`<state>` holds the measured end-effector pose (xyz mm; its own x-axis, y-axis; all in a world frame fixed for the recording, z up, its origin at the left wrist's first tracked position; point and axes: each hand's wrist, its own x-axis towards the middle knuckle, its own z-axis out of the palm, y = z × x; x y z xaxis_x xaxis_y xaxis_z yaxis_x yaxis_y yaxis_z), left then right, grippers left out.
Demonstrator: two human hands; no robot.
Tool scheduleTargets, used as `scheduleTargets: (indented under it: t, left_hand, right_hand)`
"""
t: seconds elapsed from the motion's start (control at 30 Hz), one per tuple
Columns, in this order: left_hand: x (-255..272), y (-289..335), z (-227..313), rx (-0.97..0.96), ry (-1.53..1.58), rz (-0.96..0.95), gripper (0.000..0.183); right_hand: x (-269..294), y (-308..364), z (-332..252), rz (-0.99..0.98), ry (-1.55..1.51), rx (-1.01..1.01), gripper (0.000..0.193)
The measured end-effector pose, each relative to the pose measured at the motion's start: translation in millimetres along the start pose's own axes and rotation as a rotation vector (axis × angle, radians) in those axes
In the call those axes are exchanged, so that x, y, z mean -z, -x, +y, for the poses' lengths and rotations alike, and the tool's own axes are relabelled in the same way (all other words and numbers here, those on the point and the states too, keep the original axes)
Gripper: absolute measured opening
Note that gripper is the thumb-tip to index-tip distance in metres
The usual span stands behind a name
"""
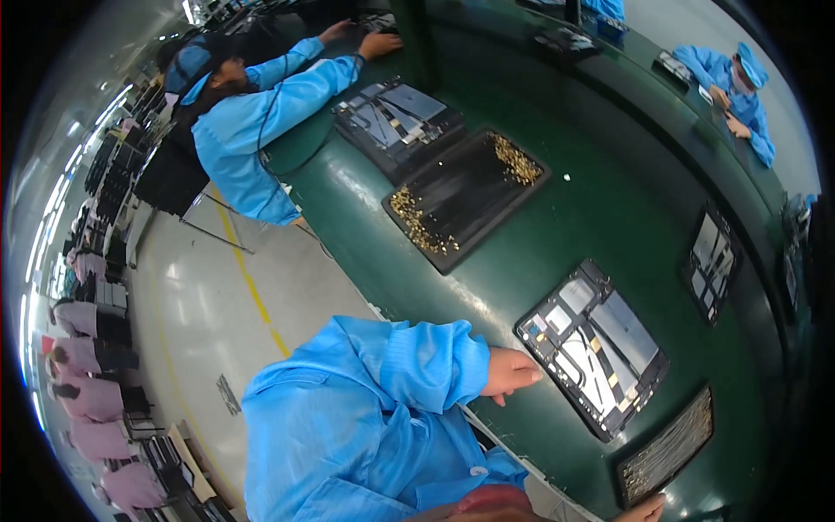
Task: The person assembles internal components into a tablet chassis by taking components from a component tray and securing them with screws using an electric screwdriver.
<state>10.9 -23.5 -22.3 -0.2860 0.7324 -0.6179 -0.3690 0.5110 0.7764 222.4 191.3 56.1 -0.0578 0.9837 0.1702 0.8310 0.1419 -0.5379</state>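
Note:
A black tablet-like device (593,352) lies with its inner parts showing on the green workbench, silver plates and white strips inside it. Beside its near left edge is my left hand (511,374), loosely curled, its thumb and fingers apart and nothing visible in them. My right hand (642,510) enters at the bottom edge, its fingertips close by the near end of a dark tray (623,487). Small brass-coloured pieces lie scattered over that tray. The frame cuts off most of my right hand, so its grip is hidden.
A larger black tray (465,198) with small gold pieces in two corners lies farther along the bench (600,217). Behind it rests a stack of opened devices (396,122). Another opened device (713,264) is at right. A co-worker in blue (252,122) reaches over the bench at far left.

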Motion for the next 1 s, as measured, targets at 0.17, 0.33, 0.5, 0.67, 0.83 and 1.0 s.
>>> scheduleTargets:
  t: [0.17, 0.33, 0.5, 0.67, 0.83, 1.0]
  left_hand:
    - [-9.8, 5.8, 15.8, -0.009, -0.214, -0.046, 0.046]
    - [-15.6, 2.3, 1.4, -0.171, -0.398, 0.079, 0.044]
    - [-18.8, 8.8, 13.7, -0.166, -0.535, 0.073, 0.046]
    - [-18.0, 13.2, 13.6, -0.173, -0.550, 0.084, 0.046]
    - [-18.4, 9.7, 16.8, -0.144, -0.561, 0.086, 0.045]
    - [-23.6, 4.0, 18.2, -0.212, -0.602, 0.107, 0.044]
  right_hand:
    - [-3.2, 6.9, -2.0, -0.149, -0.076, -0.061, 0.043]
    - [8.1, 0.4, 9.7, -0.041, -0.315, -0.012, 0.032]
    - [1.7, 2.5, 3.8, 0.126, -0.340, 0.135, 0.034]
    - [-27.5, -23.5, 37.2, 0.182, -0.263, -0.049, 0.035]
    - [-17.6, -28.9, 35.0, 0.070, -0.371, -0.082, 0.035]
    - [-2.7, -36.0, 28.1, -0.052, -0.523, -0.135, 0.037]
